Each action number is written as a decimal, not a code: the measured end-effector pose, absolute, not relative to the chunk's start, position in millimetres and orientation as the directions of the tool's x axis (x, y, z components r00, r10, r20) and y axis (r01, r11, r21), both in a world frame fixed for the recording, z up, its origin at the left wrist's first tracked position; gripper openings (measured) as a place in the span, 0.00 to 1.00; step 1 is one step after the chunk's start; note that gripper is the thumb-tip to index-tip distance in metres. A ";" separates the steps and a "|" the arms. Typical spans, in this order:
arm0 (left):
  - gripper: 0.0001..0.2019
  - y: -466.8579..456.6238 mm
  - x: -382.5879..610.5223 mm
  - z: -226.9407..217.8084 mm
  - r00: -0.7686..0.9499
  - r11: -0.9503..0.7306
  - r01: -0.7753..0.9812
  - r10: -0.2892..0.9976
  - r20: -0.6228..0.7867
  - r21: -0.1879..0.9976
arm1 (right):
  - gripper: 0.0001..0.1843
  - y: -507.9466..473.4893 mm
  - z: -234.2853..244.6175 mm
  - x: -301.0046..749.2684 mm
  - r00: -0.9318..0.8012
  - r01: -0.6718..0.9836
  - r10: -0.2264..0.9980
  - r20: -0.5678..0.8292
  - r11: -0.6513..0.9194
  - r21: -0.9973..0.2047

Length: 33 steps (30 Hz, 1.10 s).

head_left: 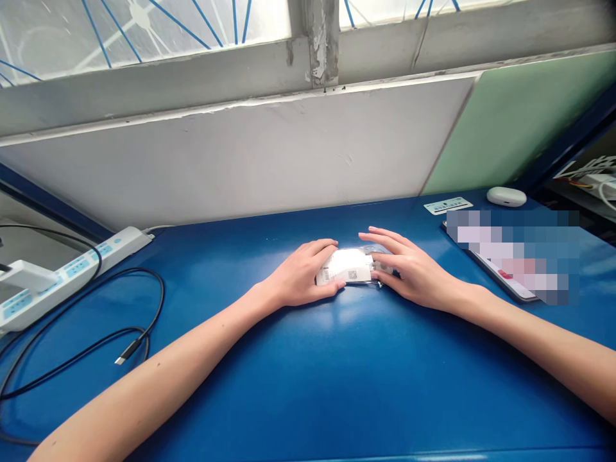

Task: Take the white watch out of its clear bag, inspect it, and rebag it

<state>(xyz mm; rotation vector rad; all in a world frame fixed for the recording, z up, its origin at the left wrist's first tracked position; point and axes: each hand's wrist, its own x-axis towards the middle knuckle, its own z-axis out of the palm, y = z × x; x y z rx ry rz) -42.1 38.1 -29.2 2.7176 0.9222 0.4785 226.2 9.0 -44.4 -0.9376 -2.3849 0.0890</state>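
Note:
A small white packet [347, 266] in clear wrapping, with printed labels, lies on the blue table [308, 385] near its middle. My left hand [301, 276] grips the packet's left end, thumb below and fingers curled over the top. From the right, my right hand [409, 266] holds the other end with its fingers stretched along the far side. Both forearms rest low over the table.
A white power strip [72, 269] with a plugged adapter lies at the left edge, and a black USB cable [129, 350] loops beside it. At the right lie a phone [505, 276], a white earbud case [506, 196] and a small label card [447, 205]. A white wall panel stands behind.

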 end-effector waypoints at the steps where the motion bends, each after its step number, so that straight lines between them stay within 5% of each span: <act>1: 0.27 38.1 -42.0 -29.1 0.747 -0.774 0.544 0.622 0.233 0.323 | 0.11 9.6 -44.6 227.2 -0.598 0.608 0.640 0.483 0.754 -0.246; 22: 0.28 37.9 -41.9 -29.5 0.720 -0.751 0.575 0.653 0.234 0.324 | 0.13 20.6 -38.8 242.8 -0.634 0.623 0.631 0.447 0.759 -0.189; 33: 0.28 37.8 -41.7 -29.8 0.729 -0.764 0.558 0.638 0.249 0.324 | 0.17 18.1 -40.6 248.7 -0.577 0.625 0.729 0.367 0.684 -0.375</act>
